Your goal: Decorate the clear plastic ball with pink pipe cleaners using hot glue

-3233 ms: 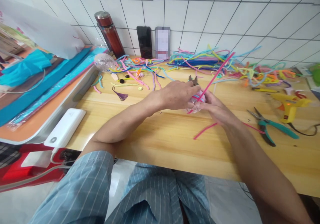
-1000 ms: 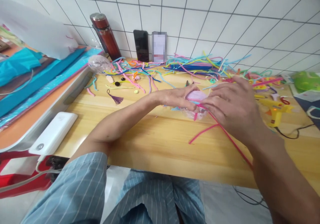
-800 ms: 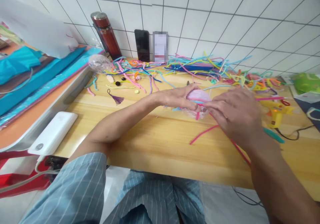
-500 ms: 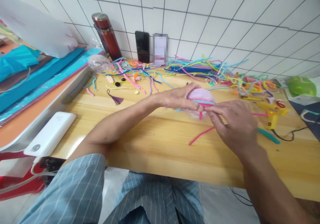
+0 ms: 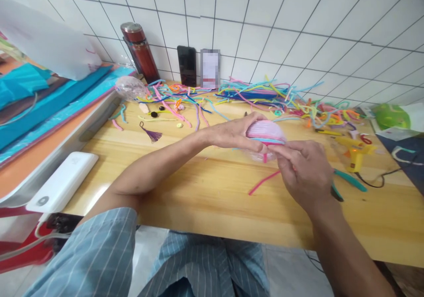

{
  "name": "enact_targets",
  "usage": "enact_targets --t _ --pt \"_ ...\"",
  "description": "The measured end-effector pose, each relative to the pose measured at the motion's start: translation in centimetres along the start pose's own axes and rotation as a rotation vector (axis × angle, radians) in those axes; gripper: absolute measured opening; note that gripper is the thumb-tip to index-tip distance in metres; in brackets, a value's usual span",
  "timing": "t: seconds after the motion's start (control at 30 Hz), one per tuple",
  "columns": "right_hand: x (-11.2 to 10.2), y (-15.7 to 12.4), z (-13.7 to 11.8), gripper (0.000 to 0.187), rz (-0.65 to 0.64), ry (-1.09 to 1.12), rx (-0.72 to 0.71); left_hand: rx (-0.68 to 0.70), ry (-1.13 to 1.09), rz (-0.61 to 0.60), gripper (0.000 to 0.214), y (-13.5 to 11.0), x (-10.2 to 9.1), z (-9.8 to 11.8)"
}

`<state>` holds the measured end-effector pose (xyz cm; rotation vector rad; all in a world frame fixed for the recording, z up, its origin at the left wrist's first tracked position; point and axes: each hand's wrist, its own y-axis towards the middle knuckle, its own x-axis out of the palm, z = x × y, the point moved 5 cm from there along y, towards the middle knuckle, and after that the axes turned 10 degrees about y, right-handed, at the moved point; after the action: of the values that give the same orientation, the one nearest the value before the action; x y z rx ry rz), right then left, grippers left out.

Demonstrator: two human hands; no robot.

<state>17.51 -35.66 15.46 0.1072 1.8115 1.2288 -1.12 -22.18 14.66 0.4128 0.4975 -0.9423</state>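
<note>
Touching one striped ball (image 5: 266,131): two hands (image 5: 228,133) (image 5: 306,169).

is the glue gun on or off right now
On, it seems: the yellow glue gun shows a glowing orange light.

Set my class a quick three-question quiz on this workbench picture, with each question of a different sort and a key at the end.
1. Which hand spreads its thumb and fingers around the far-left side of the pink ball?
2. True or false: in the picture, the flask stands to the left of the black phone.
3. What colour is the tassel? (A) green (B) purple (C) orange

Key: 1. The left hand. 2. True. 3. B.
</note>
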Motion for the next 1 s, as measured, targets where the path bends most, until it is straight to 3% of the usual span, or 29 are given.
enact_targets --t 0.17,0.33,0.67,0.83,1.0 --pt "-0.5 -0.2 -0.7 0.039 0.066 -0.036 -0.022 -0.051 0.027 0.018 0.125 -0.3 0.3 0.5" --pt "-0.4 -0.5 -1.0 0.044 0.064 -0.045 -0.012 -0.035 0.066 0.03 0.113 -0.5 0.4 0.9" --pt "-0.8 -0.1 -1.4 0.035 0.085 -0.055 -0.045 -0.025 0.044 0.017 0.118 -0.8 0.4 1.7" --pt "-0.7 -0.7 -0.4 0.031 0.088 -0.024 0.021 0.007 0.015 -0.013 0.107 -0.4 0.6 1.0" --pt "-0.9 -1.1 0.8 0.02 0.153 0.078 0.15 0.019 -0.049 -0.017 0.11 -0.1 0.6 0.5"
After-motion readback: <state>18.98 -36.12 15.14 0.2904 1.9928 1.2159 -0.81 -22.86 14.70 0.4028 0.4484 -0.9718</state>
